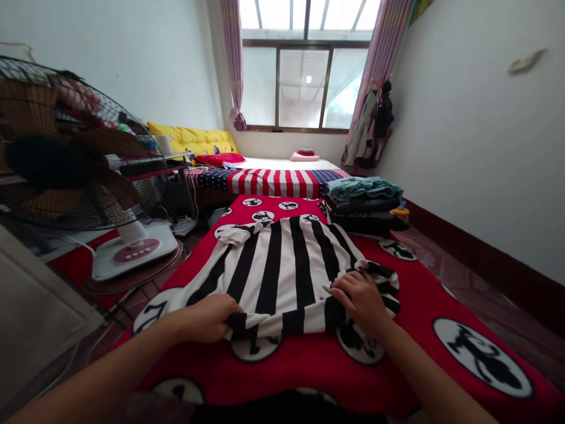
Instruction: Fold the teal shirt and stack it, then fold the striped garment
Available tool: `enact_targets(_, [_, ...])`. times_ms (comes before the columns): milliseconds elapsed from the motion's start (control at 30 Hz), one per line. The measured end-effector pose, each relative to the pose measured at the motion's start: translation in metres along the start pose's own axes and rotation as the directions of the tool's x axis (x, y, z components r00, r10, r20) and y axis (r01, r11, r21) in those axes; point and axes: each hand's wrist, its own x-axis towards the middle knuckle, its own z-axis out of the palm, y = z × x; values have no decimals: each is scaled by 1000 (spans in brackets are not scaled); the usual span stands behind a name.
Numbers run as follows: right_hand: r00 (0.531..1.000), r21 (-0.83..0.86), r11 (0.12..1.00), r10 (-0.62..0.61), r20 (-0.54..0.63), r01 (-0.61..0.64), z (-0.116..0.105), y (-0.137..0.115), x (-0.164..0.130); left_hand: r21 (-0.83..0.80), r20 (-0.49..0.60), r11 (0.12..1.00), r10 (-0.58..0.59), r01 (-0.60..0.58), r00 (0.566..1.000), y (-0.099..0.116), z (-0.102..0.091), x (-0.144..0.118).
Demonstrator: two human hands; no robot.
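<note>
The big red blanket (309, 359) with black and white cat circles lies closest, spread flat over the bed right under the arms. On top of it lies the striped shirt (282, 265), black and white, laid out flat with its top end pointing away toward the window (304, 82). The left hand (207, 318) is curled tight and pinches the near bottom edge of the shirt on the left side. The right hand (362, 300) lies mostly flat with the fingers spread a little, pressing down on a bunched bit of the shirt on the right side, where a sleeve looks tucked in. It looks like the shirt is being folded, and the sides are being dealt with now. The next move would need both hands to lift the near edge together and lay it over evenly, so the stripes stay smooth and nothing bunches up. Past the shirt, on the right of the blanket, sits a pile of folded clothes (366, 203) with a blue-green one on top. On the left, off the bed, stands a big fan (66, 153) on a white base.
</note>
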Motion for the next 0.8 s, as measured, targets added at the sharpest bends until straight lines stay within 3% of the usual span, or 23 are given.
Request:
enact_targets(133, [999, 42, 998, 52, 5, -52, -10, 3, 20, -116, 313, 992, 81, -47, 946, 10, -33, 1])
enact_targets(200, [984, 98, 984, 158, -78, -150, -11, 13, 38, -213, 351, 975, 138, -65, 926, 12, -48, 22])
enact_targets(267, [949, 167, 959, 256, -182, -227, -9, 28, 60, -305, 203, 945, 183, -115, 962, 11, -55, 55])
enact_targets(333, [909, 242, 926, 345, -232, -289, -4, 46, 83, -311, -125, 928, 172, -203, 977, 7, -53, 95])
enact_targets(400, [860, 312, 868, 461, -219, -386, 6, 62, 105, -235, -453, 939, 124, -252, 883, 1, -43, 135])
enact_targets(467, [802, 343, 802, 568, -185, -489, 19, 78, 122, -195, -616, 949, 76, -246, 784, -6, -30, 167])
enact_targets(567, [721, 349, 722, 674, -160, -598, 41, 100, 137, -173, -680, 965, 29, -198, 733, -16, -10, 192])
enact_targets(700, [629, 403, 610, 771, -103, -682, 68, 116, 148, -107, -714, 980, 40, -166, 699, -26, 7, 197])
enact_targets(800, [638, 491, 580, 768, -63, -650, 80, 113, 157, -134, -719, 973, 35, -187, 694, -27, 11, 195])
